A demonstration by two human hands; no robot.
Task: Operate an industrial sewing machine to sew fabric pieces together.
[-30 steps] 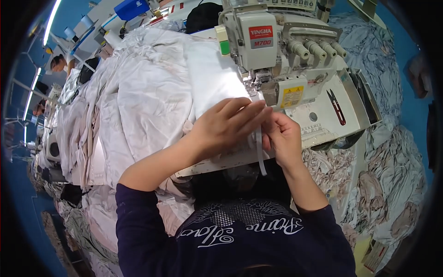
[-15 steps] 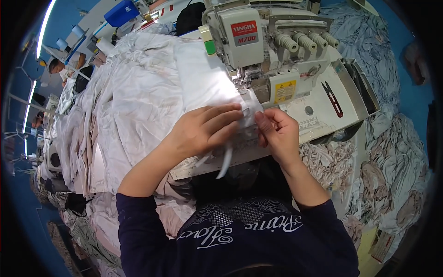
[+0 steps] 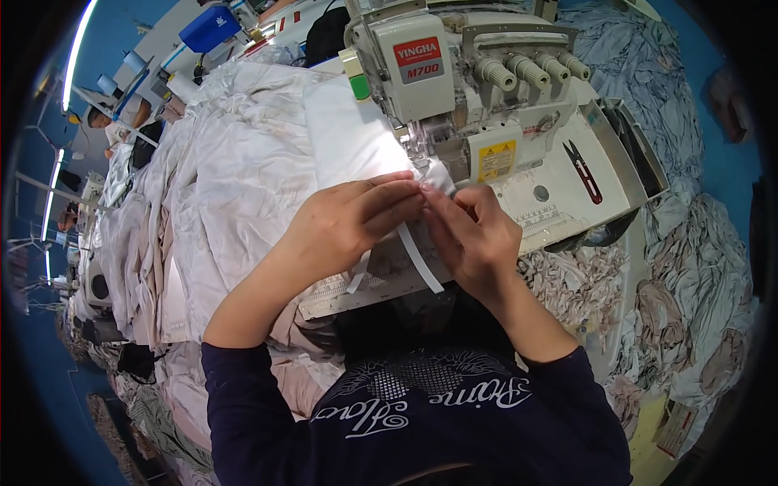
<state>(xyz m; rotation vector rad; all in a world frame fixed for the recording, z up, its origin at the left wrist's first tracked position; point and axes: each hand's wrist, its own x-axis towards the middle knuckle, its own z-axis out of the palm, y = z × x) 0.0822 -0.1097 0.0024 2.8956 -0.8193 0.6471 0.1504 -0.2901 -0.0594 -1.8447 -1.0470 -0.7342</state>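
A white overlock sewing machine (image 3: 419, 77) stands in front of me, its needle area lit. White fabric (image 3: 348, 125) lies on its bed, with one edge close to the presser foot (image 3: 420, 150). My left hand (image 3: 348, 215) rests over the fabric, fingers together, their tips pinching its edge. My right hand (image 3: 478, 235) meets those fingertips with thumb and index finger closed on the same edge. Below the hands hangs a narrow white strip (image 3: 421, 263), its upper part hidden by my fingers.
Dark red thread snips (image 3: 583, 174) lie on the machine bed at right. A large heap of white garments (image 3: 235, 154) covers the left side. Grey cloth piles (image 3: 681, 267) stand at far right, with fabric scraps (image 3: 575, 279) below the bed. Another person (image 3: 109, 117) sits at far left.
My right hand has moved left and up to meet my left fingertips, and its fingers have closed on the fabric edge. The hanging strip has swung to the right.
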